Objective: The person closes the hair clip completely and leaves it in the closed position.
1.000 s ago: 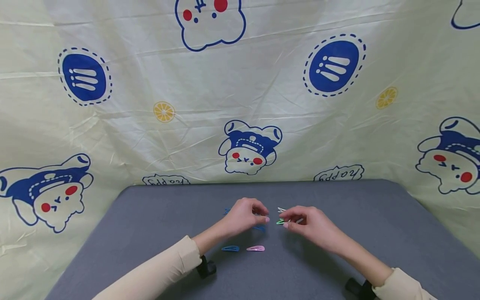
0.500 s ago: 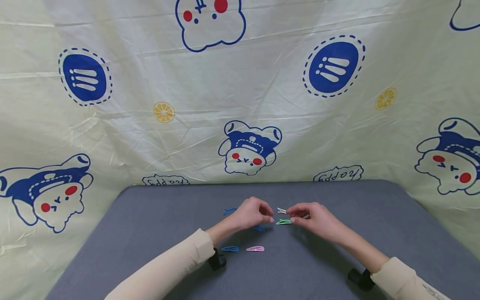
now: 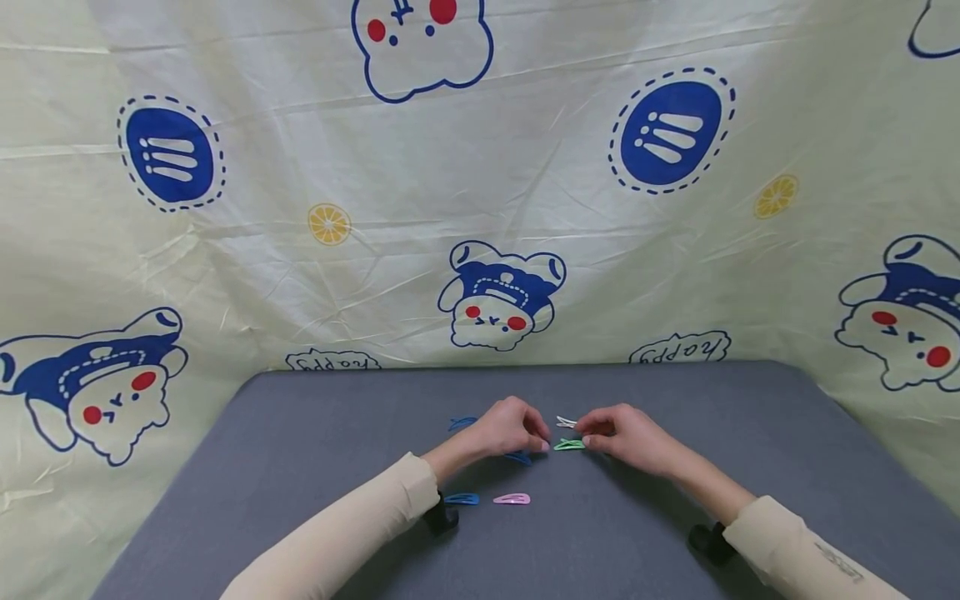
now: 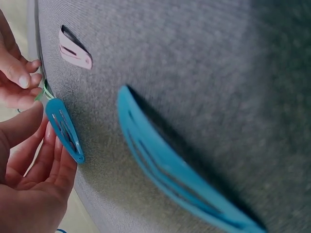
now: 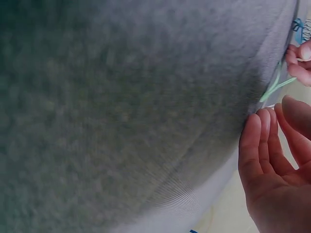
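blue clip: partly behind left hand | white clip: tip behind right hand | sleeve print: illegible

Using a flat grey table as the carrying surface. Supporting a blue clip and a nearby pink clip toward the near side. Bearing a second blue clip farther back on the left and a third blue clip, partly covered, near the middle. Showing a white clip behind a green clip farther right, leaving their surface contact unclear.
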The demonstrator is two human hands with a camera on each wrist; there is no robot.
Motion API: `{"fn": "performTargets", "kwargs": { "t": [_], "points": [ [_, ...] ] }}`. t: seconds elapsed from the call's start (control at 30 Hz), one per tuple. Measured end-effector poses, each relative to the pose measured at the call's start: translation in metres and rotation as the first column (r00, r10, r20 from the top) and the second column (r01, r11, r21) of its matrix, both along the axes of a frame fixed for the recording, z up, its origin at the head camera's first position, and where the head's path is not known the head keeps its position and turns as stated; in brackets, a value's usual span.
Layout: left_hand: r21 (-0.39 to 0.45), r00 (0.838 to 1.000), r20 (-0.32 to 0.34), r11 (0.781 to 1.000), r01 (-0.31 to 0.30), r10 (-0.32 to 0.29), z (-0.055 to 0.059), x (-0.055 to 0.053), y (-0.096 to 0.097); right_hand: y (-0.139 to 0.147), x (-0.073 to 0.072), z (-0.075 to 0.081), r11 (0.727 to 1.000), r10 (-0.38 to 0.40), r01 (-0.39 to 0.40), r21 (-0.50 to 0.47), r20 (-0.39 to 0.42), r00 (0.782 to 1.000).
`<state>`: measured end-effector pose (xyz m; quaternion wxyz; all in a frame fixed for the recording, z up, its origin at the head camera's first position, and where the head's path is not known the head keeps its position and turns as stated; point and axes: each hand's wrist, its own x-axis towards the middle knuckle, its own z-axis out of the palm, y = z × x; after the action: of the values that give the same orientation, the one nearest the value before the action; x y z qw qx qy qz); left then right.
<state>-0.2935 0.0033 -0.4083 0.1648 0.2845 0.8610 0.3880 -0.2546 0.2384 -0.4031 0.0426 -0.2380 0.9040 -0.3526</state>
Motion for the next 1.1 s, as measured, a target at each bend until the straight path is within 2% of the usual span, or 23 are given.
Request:
{"fn": "performTargets", "kwargs": {
  "t": [0.2,0.47,0.93,1.1],
  "points": [
    [0.008,1.0,0.026,1.0,0.006,-0.007,-0.001,-0.001,0.0,0.0,-0.008,-0.007,1.0,0.0,0.0,0.014,0.006,1.0],
    [0.016,0.998,0.063,1.0,-0.001,0.0,-0.003,-0.003,0.0,-0.002,-0.01,-0.013,1.0,-0.002,0.003,0.01,-0.018,1.0],
    [0.039,0.998,0.054,0.999,0.018,-0.02,-0.002,0.001,-0.003,-0.005,-0.006,-0.013,1.0,-0.027,0.027,0.006,-0.014,1.0],
    [0.04,0.999,0.043,0.999,-0.002,0.0,0.0,0.002,-0.005,-0.002,-0.004,-0.01,1.0,-0.027,0.027,0.003,-0.022,0.999]
  ]
}}
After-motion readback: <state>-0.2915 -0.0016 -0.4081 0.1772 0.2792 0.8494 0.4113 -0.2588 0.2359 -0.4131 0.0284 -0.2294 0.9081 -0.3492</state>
